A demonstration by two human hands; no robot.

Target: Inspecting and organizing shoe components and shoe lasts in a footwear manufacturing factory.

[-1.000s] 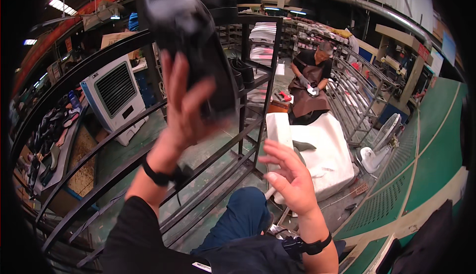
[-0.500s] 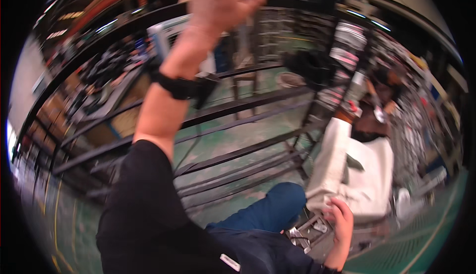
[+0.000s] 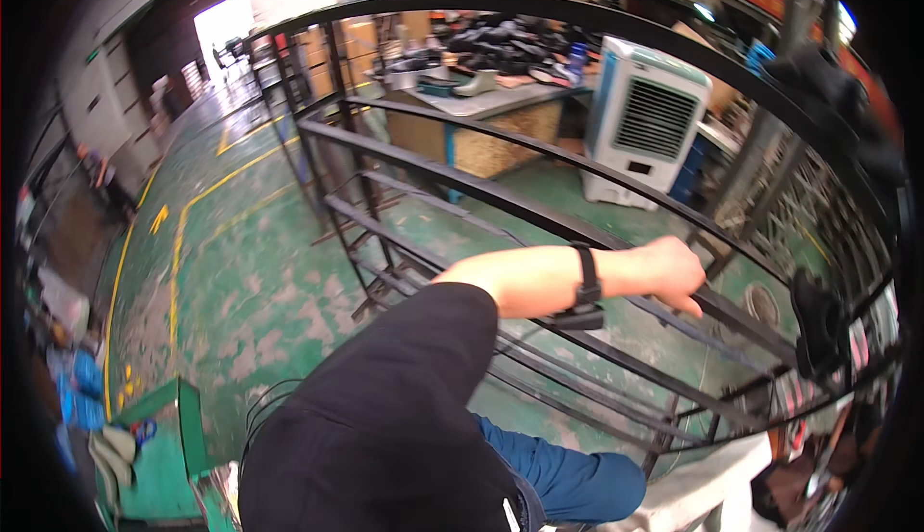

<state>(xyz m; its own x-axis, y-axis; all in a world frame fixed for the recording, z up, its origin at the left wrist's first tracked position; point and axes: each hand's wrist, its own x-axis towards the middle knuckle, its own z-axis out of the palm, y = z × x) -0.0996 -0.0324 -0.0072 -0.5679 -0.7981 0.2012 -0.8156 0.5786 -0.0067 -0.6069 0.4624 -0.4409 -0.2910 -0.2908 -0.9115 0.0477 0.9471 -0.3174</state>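
Note:
My left hand (image 3: 672, 275) reaches out to the right over the black metal rack (image 3: 500, 207), with a black band (image 3: 585, 282) round the wrist. Its fingers are bent inward and the thumb points down; no object shows in it. Behind the hand runs one of the rack's bars; whether they touch I cannot tell. My right hand is out of the picture. Black shoes (image 3: 818, 325) are on the rack's right end. At the lower right lies a white cloth (image 3: 707, 484), beside my knee in blue trousers.
A white air cooler (image 3: 647, 118) stands beyond the rack, beside a table (image 3: 510, 99) heaped with dark shoes. Green machinery or a cart (image 3: 159, 455) is at lower left. Yellow lines (image 3: 180, 243) mark the green floor. A person (image 3: 104, 181) is at the far left.
My view has swung to the left, bringing the cooler, table and aisle in. My left hand has gone from the top to the right middle. My right hand has left the picture.

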